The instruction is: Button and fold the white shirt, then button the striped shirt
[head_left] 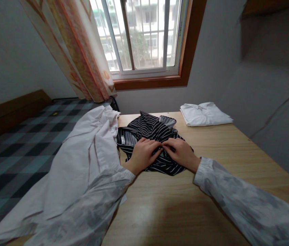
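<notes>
A black shirt with thin white stripes (pixel 149 124) lies crumpled on the wooden table, its grey inner side and a small white label showing at the left. My left hand (pixel 144 153) pinches its cloth near the middle. Close beside it, my right hand (pixel 180 152) also grips the shirt, the fingertips of both hands almost touching. What exactly sits between the fingers is hidden by the hands.
Left of the striped shirt, a white garment (pixel 80 153) drapes over the table's edge towards a bed with a checked cover (pixel 21 150). A folded white shirt (pixel 204 114) rests at the table's back right. Behind are a window (pixel 144 37) and a curtain (pixel 75 44).
</notes>
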`<state>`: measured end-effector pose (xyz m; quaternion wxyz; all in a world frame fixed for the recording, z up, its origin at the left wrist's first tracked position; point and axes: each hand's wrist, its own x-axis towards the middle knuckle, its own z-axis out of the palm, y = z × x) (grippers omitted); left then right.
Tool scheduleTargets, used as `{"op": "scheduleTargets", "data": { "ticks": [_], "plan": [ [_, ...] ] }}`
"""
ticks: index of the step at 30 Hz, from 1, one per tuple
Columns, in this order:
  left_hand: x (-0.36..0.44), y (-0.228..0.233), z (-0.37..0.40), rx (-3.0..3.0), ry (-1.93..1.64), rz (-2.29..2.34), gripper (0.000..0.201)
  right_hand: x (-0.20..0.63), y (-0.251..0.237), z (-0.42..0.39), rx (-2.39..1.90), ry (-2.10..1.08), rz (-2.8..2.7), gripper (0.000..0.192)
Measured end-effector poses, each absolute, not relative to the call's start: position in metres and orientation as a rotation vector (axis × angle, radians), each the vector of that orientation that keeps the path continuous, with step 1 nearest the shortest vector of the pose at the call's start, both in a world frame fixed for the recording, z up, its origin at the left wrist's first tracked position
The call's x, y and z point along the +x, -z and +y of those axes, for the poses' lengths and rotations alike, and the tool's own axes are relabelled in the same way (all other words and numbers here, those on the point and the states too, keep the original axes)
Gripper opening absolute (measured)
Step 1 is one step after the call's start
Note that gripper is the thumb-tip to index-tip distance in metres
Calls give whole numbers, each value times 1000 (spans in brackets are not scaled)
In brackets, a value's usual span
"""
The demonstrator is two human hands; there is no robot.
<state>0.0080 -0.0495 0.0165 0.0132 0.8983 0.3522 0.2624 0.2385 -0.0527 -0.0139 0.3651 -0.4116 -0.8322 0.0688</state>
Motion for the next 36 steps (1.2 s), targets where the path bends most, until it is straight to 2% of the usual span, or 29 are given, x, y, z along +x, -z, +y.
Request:
{"op": "scheduleTargets", "data": {
  "ticks": [5,13,20,32,36],
  "plan": [
    [8,-15,-49,2785,-858,1132,27,235,12,-55,-1085,-151,-2101,12],
    [9,-13,-45,2654,-902,1097,18,232,9,-56,-1104,-187,-2067,11],
    [7,-12,-44,2659,-885,1049,23,234,10,-56,-1086,-216,-2063,10],
    [12,-14,-41,2242,-939,1085,25,235,11,-53,-975,-219,-2113,13],
    [13,-9,-38,2145,-923,1164,17,229,7,-60,-940,-243,-2106,13]
  ]
}}
